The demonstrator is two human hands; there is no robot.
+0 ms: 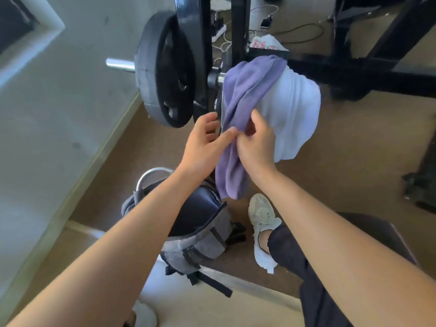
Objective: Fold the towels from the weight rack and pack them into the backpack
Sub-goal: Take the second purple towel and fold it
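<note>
My right hand [256,147] curls its fingers round the purple towel [245,90] draped on the weight rack [238,27]. My left hand [203,145] is loosely spread, thumb touching the cloth. The backpack [200,232] sits below the rack.

At centre the purple towel [238,95] and white towel [295,109] hide the bar [119,64] under them, the left forearm [141,220] covers part of the backpack [203,237], and the top edge cuts off the weight rack [238,31].
</note>
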